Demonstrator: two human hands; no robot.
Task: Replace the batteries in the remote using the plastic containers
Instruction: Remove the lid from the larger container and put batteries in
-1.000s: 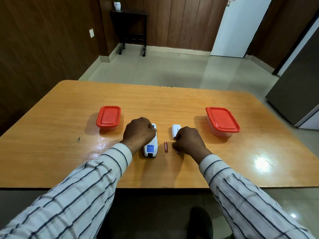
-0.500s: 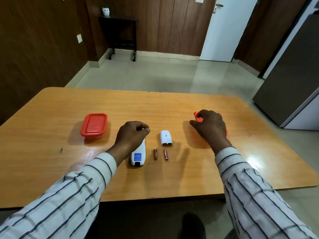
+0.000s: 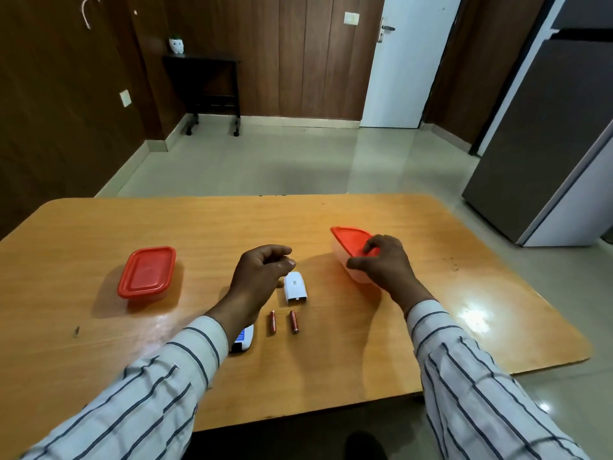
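Two batteries (image 3: 272, 322) lie side by side, just apart, in the lower centre of the frame. They are out of the remote (image 3: 244, 338), whose white end with a blue label shows just to their left. The rest of the remote is hidden under the left wrist. The white battery cover (image 3: 296, 289) lies detached just above the batteries. With the remote opened and emptied, the step in hand looks to be getting into one of the boxes.

The right hand (image 3: 381, 265) grasps the right container (image 3: 350, 239), right of centre. Its fingers curl over the near edge of the red lid and its thumb presses the clear wall. The box is tilted, with the lid on. Whether any edge of it rests on the table (image 3: 464, 260) cannot be told from this angle. The left hand (image 3: 262, 273) hovers above the remote at the centre of the frame, fingers loosely curled and nothing in them. The left container (image 3: 147, 272), its lid also on, stands flat at centre left, well apart from the hands and untouched.

The next move probably calls for both hands. The box would be set down or brought nearer, the free left hand would brace its clear base, and the right would peel the lid up from a corner. The lid looks like a snug press-on type, so a one-handed pull would likely drag the whole box. The loose batteries could roll if bumped, so the box is best kept clear of them.
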